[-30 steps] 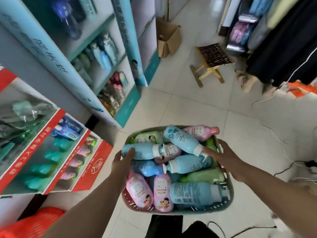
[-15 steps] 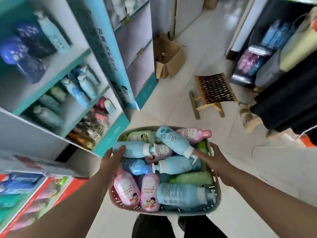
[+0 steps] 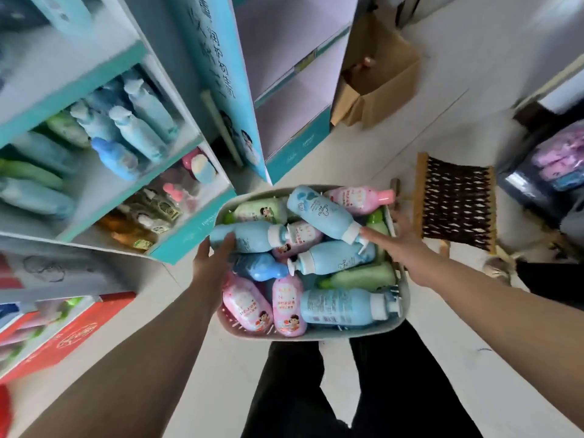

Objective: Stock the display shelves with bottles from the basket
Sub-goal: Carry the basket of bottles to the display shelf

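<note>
A grey plastic basket (image 3: 316, 335) hangs in front of me, piled with lying bottles: several blue ones (image 3: 322, 216), pink ones (image 3: 289, 306) and green ones (image 3: 363, 276). My left hand (image 3: 210, 259) grips the basket's left rim, its thumb lying on a blue bottle (image 3: 249, 237). My right hand (image 3: 403, 245) grips the right rim, thumb by a white pump cap. To the left stands a teal-and-white display shelf (image 3: 94, 77) holding upright blue bottles (image 3: 139, 134) and green ones. Behind the basket a second display shelf (image 3: 294, 74) shows bare lilac boards.
An open cardboard box (image 3: 379, 80) sits on the tiled floor at the back. A small woven stool (image 3: 455, 200) stands right of the basket, with wrapped packages (image 3: 556, 165) beyond it. Red display cartons (image 3: 72, 336) lie at lower left. My legs in black trousers (image 3: 316, 390) are below the basket.
The view has swung from the red display toward the teal shelves, which now stand close beside the basket. Both hands keep their hold on the basket's rims.
</note>
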`<state>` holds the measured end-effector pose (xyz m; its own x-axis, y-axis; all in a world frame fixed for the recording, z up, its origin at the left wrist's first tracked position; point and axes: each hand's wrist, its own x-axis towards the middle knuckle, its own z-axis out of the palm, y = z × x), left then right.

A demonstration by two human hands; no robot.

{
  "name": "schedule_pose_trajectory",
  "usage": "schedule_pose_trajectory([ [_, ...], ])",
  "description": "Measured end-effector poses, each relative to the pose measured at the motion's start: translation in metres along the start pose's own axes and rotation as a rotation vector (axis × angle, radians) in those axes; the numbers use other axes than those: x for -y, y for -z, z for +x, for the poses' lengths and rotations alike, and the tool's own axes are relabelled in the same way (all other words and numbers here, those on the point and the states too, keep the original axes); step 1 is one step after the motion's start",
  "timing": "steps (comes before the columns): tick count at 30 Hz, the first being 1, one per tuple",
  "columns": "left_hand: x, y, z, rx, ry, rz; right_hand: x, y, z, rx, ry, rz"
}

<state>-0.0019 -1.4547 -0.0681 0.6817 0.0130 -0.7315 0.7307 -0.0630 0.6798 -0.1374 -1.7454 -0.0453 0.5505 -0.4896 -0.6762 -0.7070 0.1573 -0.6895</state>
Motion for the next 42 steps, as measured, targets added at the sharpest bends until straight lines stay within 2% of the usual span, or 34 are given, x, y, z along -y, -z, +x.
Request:
schedule_pose_trajectory([
  [8, 0.013, -0.074, 0.063, -0.269, 0.074, -0.087, 0.042, 0.017, 0.158, 0.194, 0.020, -0.126],
  [13, 0.046, -0.111, 0.111, -0.357, 0.136, -0.159, 0.045, 0.007, 0.245, 0.303, 0.008, -0.190],
  [26, 0.147, -0.157, 0.308, -0.444, 0.182, -0.211, -0.041, -0.067, 0.462, 0.316, 0.032, -0.295],
  [32, 0.189, -0.163, 0.367, -0.500, 0.173, -0.244, -0.076, -0.105, 0.529, 0.335, 0.055, -0.270],
  [37, 0.200, -0.165, 0.375, -0.507, 0.177, -0.257, -0.088, -0.101, 0.544, 0.413, 0.029, -0.185],
  [40, 0.191, -0.161, 0.373, -0.485, 0.219, -0.219, -0.077, -0.099, 0.543, 0.471, 0.006, -0.327],
  [42, 0.184, -0.161, 0.372, -0.479, 0.248, -0.169, -0.069, -0.096, 0.547, 0.414, -0.011, -0.517],
])
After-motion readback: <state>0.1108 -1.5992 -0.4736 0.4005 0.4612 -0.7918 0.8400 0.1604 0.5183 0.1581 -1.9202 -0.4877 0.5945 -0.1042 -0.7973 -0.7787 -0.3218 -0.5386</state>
